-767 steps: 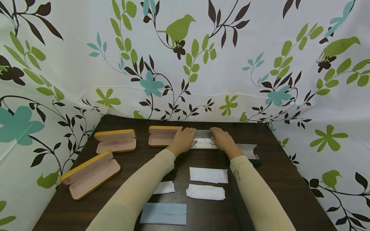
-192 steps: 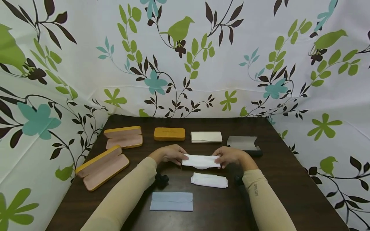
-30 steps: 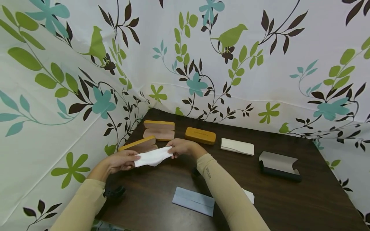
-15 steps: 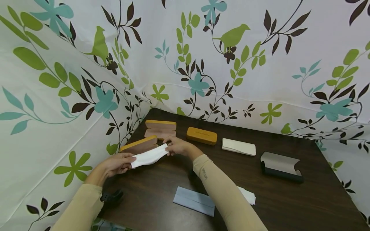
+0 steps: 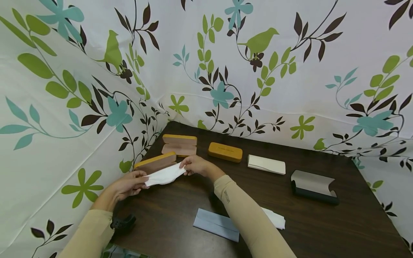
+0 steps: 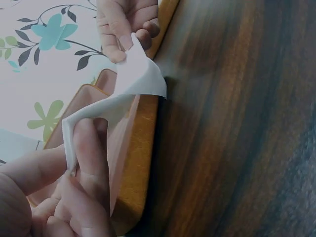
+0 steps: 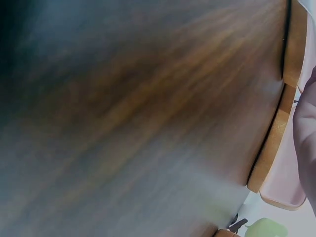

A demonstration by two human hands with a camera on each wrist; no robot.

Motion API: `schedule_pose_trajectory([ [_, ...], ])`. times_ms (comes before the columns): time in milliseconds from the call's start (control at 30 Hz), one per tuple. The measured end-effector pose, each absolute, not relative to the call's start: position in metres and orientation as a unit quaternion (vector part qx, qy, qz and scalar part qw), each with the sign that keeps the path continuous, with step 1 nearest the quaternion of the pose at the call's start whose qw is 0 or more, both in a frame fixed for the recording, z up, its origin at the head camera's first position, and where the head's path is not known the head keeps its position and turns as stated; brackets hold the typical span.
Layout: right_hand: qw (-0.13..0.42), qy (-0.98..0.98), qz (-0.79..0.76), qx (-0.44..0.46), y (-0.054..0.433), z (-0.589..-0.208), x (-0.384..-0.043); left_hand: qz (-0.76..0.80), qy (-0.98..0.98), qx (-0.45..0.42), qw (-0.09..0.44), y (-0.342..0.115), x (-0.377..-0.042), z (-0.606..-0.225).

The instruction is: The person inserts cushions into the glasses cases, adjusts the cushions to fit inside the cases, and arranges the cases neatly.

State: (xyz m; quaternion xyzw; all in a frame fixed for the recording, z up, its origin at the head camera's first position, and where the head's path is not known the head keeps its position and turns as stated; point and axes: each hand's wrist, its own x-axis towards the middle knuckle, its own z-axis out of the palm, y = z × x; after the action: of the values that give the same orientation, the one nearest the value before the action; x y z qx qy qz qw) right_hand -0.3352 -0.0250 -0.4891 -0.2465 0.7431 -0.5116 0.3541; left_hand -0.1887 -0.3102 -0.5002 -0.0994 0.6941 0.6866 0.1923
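Observation:
A folded white cloth (image 5: 164, 175) is stretched between both hands, close in front of the nearer open yellow glasses case (image 5: 155, 163). My left hand (image 5: 127, 185) pinches its left end and my right hand (image 5: 199, 166) pinches the other. Seen from the left wrist, the cloth (image 6: 140, 74) sags and bends over the front edge of the case (image 6: 140, 148), whose pink lining shows. The right wrist view catches only part of the right hand (image 7: 307, 133), with two open cases beyond it.
Behind stand another open yellow case (image 5: 179, 147), a closed yellow case (image 5: 225, 152) and a closed white case (image 5: 266, 164). A black case with grey lining (image 5: 313, 185) lies right. Nearer are a blue pouch (image 5: 217, 224) and a second white cloth (image 5: 275, 218), partly behind the right sleeve.
Earlier, the closed yellow and white cases stood open. The held cloth has since travelled left from mid-table to the nearer open case, shifting slightly left and toward me in the last second.

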Motion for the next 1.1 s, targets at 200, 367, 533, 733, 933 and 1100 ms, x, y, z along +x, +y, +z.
schedule_pose_trajectory([
  [200,0.364,0.739,-0.514,-0.238,-0.026,-0.490,-0.334,0.693,0.691,-0.097,0.180,-0.312,-0.183,-0.497],
  [367,0.379,0.727,-0.519,-0.241,-0.028,-0.490,-0.333,0.693,0.695,-0.116,0.156,-0.313,-0.179,-0.500],
  [533,0.385,0.720,-0.525,-0.241,-0.029,-0.489,-0.332,0.697,0.689,-0.151,0.126,-0.313,-0.180,-0.502],
  [733,0.389,0.700,-0.550,-0.238,-0.032,-0.489,-0.334,0.732,0.650,-0.181,0.099,-0.312,-0.181,-0.494],
  [933,0.390,0.681,-0.579,-0.221,-0.033,-0.487,-0.335,0.745,0.639,-0.182,0.062,-0.315,-0.182,-0.487],
  [1100,0.393,0.681,-0.577,-0.223,-0.034,-0.488,-0.334,0.741,0.642,-0.176,0.092,-0.316,-0.183,-0.491],
])
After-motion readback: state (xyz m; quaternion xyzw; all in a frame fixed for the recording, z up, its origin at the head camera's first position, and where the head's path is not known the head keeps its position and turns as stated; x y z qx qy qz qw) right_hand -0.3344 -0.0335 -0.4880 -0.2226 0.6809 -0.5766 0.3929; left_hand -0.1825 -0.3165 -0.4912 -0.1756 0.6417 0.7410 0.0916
